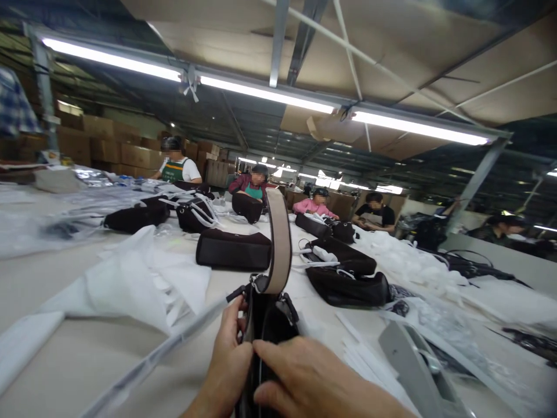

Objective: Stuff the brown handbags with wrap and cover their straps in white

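A dark handbag [278,319] stands upright in front of me, its opening facing up. Its strap [279,244] rises in a loop, with a beige inner face. My left hand [230,354] grips the bag's left rim, thumb toward the opening and fingers outside. My right hand [308,371] lies over the near part of the opening, index finger and thumb bent at the rim; its other fingers are hidden. A strip wrapped in white material [169,348] runs from the bag's left side toward the lower left.
Several dark handbags, one of them lying ahead [234,249], are spread over the table [174,389]. White wrapping sheets [134,278] lie left, plastic bags [448,325] right. A grey tool-like object [418,366] sits at lower right. Several co-workers, one in pink [315,204], are across the table.
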{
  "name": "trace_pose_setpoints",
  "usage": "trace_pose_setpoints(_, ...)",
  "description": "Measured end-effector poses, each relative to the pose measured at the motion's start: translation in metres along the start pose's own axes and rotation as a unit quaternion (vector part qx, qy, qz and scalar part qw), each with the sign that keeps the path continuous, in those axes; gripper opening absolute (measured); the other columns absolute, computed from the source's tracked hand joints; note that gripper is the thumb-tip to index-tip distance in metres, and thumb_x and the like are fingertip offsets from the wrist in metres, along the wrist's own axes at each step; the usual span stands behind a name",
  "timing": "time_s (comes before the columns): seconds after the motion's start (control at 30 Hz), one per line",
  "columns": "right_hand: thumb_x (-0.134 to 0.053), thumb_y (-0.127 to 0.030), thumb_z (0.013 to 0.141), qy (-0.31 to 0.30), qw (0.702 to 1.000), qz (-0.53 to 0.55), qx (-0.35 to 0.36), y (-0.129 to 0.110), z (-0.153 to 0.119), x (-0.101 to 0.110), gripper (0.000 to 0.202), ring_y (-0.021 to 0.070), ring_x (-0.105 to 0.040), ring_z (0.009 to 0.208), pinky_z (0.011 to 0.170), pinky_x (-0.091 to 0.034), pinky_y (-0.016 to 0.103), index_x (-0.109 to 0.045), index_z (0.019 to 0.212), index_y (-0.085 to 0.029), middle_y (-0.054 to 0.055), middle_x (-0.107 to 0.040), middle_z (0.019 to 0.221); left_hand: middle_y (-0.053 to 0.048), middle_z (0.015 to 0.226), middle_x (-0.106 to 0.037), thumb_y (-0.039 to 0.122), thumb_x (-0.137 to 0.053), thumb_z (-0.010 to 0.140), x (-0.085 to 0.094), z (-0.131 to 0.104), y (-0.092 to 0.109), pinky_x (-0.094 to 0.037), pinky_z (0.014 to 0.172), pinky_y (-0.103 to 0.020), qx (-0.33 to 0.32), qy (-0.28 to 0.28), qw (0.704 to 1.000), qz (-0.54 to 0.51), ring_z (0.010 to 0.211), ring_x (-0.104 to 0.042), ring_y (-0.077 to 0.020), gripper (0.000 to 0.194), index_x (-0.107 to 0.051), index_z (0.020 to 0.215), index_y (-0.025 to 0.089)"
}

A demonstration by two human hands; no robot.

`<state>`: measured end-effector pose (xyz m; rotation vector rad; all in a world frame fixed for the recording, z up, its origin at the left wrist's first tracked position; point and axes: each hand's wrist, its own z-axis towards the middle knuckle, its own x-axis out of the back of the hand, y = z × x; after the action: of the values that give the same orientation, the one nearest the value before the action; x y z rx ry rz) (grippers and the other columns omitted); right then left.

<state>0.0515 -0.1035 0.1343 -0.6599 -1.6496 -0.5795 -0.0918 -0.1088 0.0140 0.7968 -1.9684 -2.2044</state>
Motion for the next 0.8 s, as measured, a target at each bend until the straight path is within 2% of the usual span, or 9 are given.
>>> trace_pose_setpoints(0.03,-0.059,-0.038,0.095,-0.027,0.999,-0.019,0.025,-0.003,-0.006,-0.003,0.025,0.0316,-0.075,0.085,0.058,-0.039,0.029,-0.068,0.108,-0.018,0.012,-0.078,0.095,-0.003,0.099,-0.063,0.01,-0.053,0.048,-0.003,-0.001,0.002,-0.049,0.062,-0.023,-0.002,-0.002,1.0,0.003,0.075,-0.06,-0.0165,0.083,-0.053,0.131,0.018)
trace_pose_setpoints(0.1,-0.056,-0.046,0.097,-0.022,0.998,-0.016,0.06,-0.002,-0.013,-0.009,0.031,0.0299,-0.075,0.086,0.057,-0.038,0.028,-0.067,0.111,-0.021,0.01,-0.078,0.098,-0.006,0.113,-0.062,0.011,-0.052,0.048,-0.008,-0.003,0.007,-0.049,0.063,-0.023,0.001,-0.023,1.0,-0.003,0.078,-0.06,-0.0163,0.084,-0.055,0.131,0.019)
trace_pose_setpoints(0.23,-0.059,-0.043,0.096,-0.051,0.987,0.022,0.151,0.011,-0.026,-0.02,0.024,0.0196,-0.073,0.073,0.053,-0.034,0.025,-0.072,0.092,-0.023,0.002,-0.078,0.086,-0.007,0.12,-0.058,0.014,-0.054,0.049,-0.014,-0.01,0.016,-0.048,0.062,-0.023,0.009,-0.063,0.998,-0.009,0.082,-0.06,-0.017,0.086,-0.054,0.135,0.02)
trace_pose_setpoints(0.3,-0.057,-0.042,0.096,-0.071,0.99,0.018,0.119,0.021,-0.035,-0.022,0.032,0.0162,-0.067,0.057,0.049,-0.031,0.025,-0.072,0.077,-0.021,0.002,-0.076,0.072,-0.006,0.114,-0.059,0.015,-0.054,0.049,-0.01,-0.012,0.019,-0.049,0.062,-0.023,0.016,-0.071,0.997,0.002,0.08,-0.058,-0.0166,0.087,-0.055,0.136,0.019)
trace_pose_setpoints(0.37,-0.053,-0.052,0.095,-0.049,0.998,0.035,0.023,0.037,-0.043,-0.02,0.044,0.0164,-0.064,0.052,0.048,-0.03,0.026,-0.073,0.073,-0.02,0.004,-0.074,0.066,-0.006,0.11,-0.06,0.015,-0.054,0.048,0.0,-0.013,0.02,-0.05,0.064,-0.024,0.022,-0.075,0.997,0.018,0.082,-0.059,-0.0182,0.089,-0.054,0.137,0.018)
trace_pose_setpoints(0.5,-0.051,-0.042,0.097,0.0,0.991,0.004,-0.13,0.077,-0.047,-0.019,0.04,0.0233,-0.072,0.073,0.054,-0.03,0.028,-0.076,0.076,-0.018,0.01,-0.077,0.077,-0.007,0.106,-0.062,0.017,-0.054,0.048,0.025,-0.012,0.015,-0.051,0.066,-0.026,0.005,-0.05,0.996,0.075,0.087,-0.06,-0.0215,0.094,-0.05,0.142,0.016)
trace_pose_setpoints(0.63,-0.052,-0.02,0.094,-0.003,0.99,-0.017,-0.142,0.087,-0.048,-0.027,0.028,0.0255,-0.074,0.085,0.061,-0.034,0.028,-0.077,0.082,-0.021,0.01,-0.079,0.086,-0.008,0.11,-0.064,0.023,-0.058,0.06,0.047,-0.021,0.016,-0.051,0.061,-0.025,-0.043,-0.073,0.977,0.198,0.082,-0.061,-0.0212,0.085,-0.051,0.145,0.021)
trace_pose_setpoints(0.73,-0.05,-0.01,0.09,-0.036,0.991,-0.013,-0.13,0.079,-0.053,-0.03,0.031,0.0274,-0.074,0.093,0.065,-0.038,0.029,-0.078,0.091,-0.023,0.009,-0.079,0.093,-0.006,0.138,-0.058,0.036,-0.067,0.077,0.069,-0.037,0.022,-0.056,0.078,-0.028,-0.062,-0.109,0.944,0.304,0.099,-0.063,-0.0243,0.073,-0.047,0.148,0.033)
trace_pose_setpoints(0.8,-0.051,-0.008,0.088,-0.031,0.993,-0.009,-0.115,0.076,-0.057,-0.03,0.032,0.0282,-0.074,0.095,0.067,-0.041,0.029,-0.078,0.092,-0.024,0.009,-0.079,0.094,-0.002,0.134,-0.064,0.044,-0.071,0.078,0.091,-0.051,0.022,-0.056,0.082,-0.029,-0.064,-0.132,0.927,0.344,0.1,-0.064,-0.0252,0.062,-0.057,0.139,0.041)
